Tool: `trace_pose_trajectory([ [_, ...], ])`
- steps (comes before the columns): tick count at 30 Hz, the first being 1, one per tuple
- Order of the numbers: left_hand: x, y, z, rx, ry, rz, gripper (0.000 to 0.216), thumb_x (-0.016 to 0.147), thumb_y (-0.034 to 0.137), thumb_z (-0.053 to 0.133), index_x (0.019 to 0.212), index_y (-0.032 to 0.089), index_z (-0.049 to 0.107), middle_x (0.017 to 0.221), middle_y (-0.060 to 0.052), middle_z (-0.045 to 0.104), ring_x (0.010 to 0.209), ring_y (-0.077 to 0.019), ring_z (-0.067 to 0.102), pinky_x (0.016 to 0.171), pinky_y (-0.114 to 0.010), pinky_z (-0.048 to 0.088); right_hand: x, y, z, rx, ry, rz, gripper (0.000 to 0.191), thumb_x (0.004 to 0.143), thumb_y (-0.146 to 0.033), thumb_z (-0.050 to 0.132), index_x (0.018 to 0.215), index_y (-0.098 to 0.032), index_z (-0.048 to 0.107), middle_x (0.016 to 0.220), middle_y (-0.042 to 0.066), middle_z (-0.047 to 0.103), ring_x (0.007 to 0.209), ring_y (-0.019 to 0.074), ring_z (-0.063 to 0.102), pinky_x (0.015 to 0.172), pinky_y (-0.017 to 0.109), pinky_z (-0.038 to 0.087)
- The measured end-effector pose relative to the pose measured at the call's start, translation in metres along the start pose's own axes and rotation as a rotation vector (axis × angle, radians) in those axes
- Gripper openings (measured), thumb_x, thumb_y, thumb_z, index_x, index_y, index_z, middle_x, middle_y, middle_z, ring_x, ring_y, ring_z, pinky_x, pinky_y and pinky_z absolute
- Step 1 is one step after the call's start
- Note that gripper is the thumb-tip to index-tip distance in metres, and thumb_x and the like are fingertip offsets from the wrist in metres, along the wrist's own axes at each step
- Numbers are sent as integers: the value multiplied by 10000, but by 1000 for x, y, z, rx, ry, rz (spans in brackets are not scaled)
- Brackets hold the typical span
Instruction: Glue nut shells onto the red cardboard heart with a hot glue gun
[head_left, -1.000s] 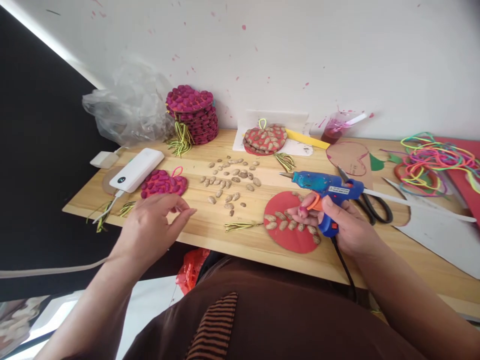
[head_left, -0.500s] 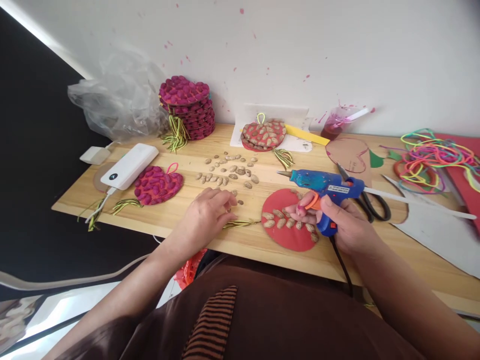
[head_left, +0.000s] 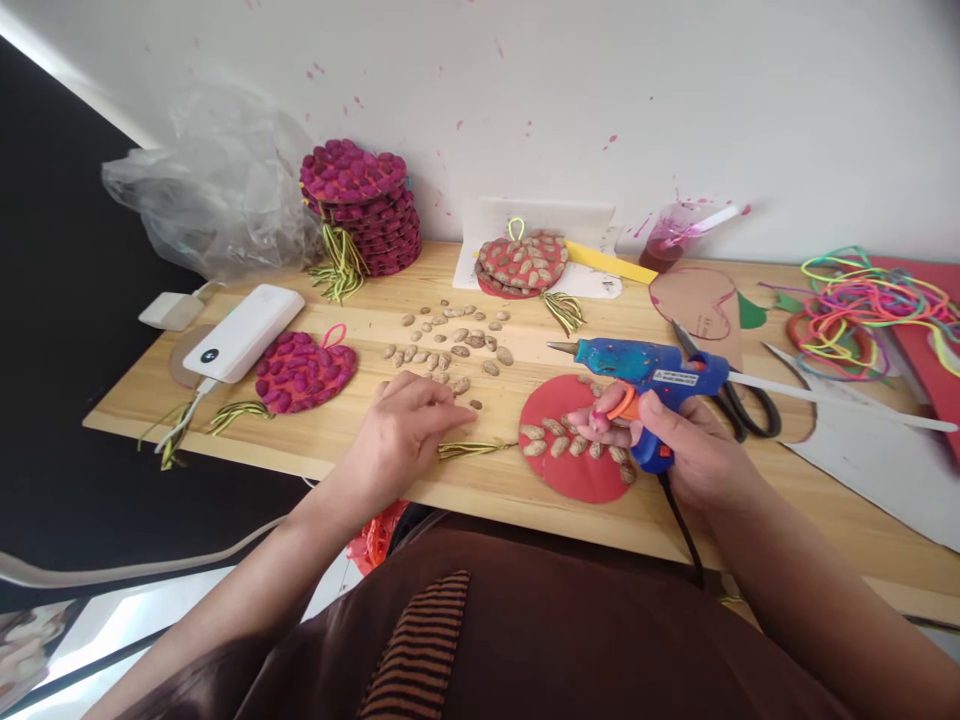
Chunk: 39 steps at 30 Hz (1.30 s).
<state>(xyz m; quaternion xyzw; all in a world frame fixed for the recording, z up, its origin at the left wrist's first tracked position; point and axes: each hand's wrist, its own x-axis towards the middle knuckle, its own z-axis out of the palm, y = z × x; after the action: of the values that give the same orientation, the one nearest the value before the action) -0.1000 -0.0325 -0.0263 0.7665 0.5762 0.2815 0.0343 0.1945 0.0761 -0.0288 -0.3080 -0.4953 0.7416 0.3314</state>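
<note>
My right hand (head_left: 694, 440) is wrapped round the grip of a blue hot glue gun (head_left: 626, 358), a white glue stick poking from its back and a finger by the orange trigger. Its nozzle points left, above the table. Under that hand lies a red paper disc (head_left: 577, 480) with several peanut shells (head_left: 555, 427) on it and a yellow-and-black tassel (head_left: 476, 450) at its left. My left hand (head_left: 401, 425) is low over the table, thumb and fingers pinched together. What they hold, if anything, is hidden. Loose peanut shells (head_left: 459, 337) lie just beyond it.
A stack of purple shell-covered discs (head_left: 367, 210) stands at the back left, near a plastic bag (head_left: 210, 200). A white power bank (head_left: 244, 333) and a purple disc (head_left: 307, 375) lie left. Scissors (head_left: 739, 405), tangled cords (head_left: 877, 310) and a cup of red liquid (head_left: 667, 240) are right.
My left hand has shifted slightly left, and its fingers have come together into a pinch. The right hand keeps the glue gun nearly still. The view has moved a little.
</note>
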Motion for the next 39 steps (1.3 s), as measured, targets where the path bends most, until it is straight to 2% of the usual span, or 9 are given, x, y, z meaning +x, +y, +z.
trace_pose_trajectory([
  [5, -18, 6, -16, 173, -192, 105, 350, 1001, 146, 521, 1266, 309, 680, 1107, -60, 680, 1071, -250, 551, 872, -424, 343, -1, 1, -3, -27, 10, 17, 248, 917, -472, 679, 949, -244, 773, 907, 37, 744, 916, 224, 778, 774, 272, 623],
  [10, -29, 2, -25, 312, -213, 126, 381, 1007, 120, 477, 1288, 297, 663, 1161, -70, 689, 1137, -279, 535, 899, -447, 324, -2, -1, -2, -36, 20, 9, 243, 906, -472, 690, 914, -245, 775, 896, 40, 739, 941, 244, 775, 777, 292, 632],
  [13, -36, -4, -31, 368, -189, 104, 376, 1005, 110, 474, 1248, 301, 687, 1177, -69, 695, 1118, -274, 546, 877, -438, 341, -1, -1, -1, -36, 31, -25, 217, 894, -456, 706, 876, -251, 775, 933, 38, 731, 959, 256, 772, 744, 292, 636],
  [19, -60, -14, -43, 396, -141, -5, 379, 978, 90, 504, 1216, 295, 716, 1192, -83, 698, 1073, -268, 574, 864, -426, 420, 0, -1, -3, -45, 38, 33, 247, 860, -496, 730, 913, -256, 760, 913, 52, 745, 969, 285, 772, 669, 286, 633],
  [22, -75, -17, -48, 303, -143, 1, 334, 967, 212, 600, 1292, 226, 677, 1199, -121, 683, 1073, -273, 585, 897, -440, 481, 0, -3, 0, -54, 57, 40, 275, 833, -511, 752, 903, -245, 758, 904, 58, 746, 999, 302, 766, 717, 311, 645],
  [25, -93, -20, -49, 198, -106, 43, 436, 906, 334, 715, 1322, 219, 651, 1164, -112, 690, 1065, -257, 607, 936, -425, 531, 0, -5, 3, -54, 79, 34, 277, 825, -504, 761, 886, -234, 759, 917, 68, 744, 1030, 318, 756, 754, 332, 652],
  [29, -109, -22, -40, 152, 42, 58, 386, 893, 201, 728, 1271, 259, 673, 1087, -65, 714, 996, -207, 653, 882, -356, 579, 0, -5, 4, -46, 84, 38, 281, 805, -506, 778, 872, -234, 753, 866, 68, 732, 1022, 336, 757, 665, 316, 650],
  [33, -114, -15, -33, 166, 164, 93, 274, 856, 71, 728, 1078, 232, 725, 986, -38, 741, 914, -180, 678, 835, -318, 589, 0, -3, 3, -35, 84, 44, 256, 827, -483, 764, 864, -230, 763, 820, 55, 714, 941, 306, 777, 562, 249, 608],
  [39, -133, -9, -44, 200, 117, 6, 222, 873, 56, 691, 1039, 202, 686, 946, -41, 734, 889, -175, 679, 854, -312, 562, 2, -2, 4, -15, 87, 5, 235, 847, -460, 748, 847, -226, 771, 928, 56, 728, 942, 281, 775, 801, 337, 646],
])
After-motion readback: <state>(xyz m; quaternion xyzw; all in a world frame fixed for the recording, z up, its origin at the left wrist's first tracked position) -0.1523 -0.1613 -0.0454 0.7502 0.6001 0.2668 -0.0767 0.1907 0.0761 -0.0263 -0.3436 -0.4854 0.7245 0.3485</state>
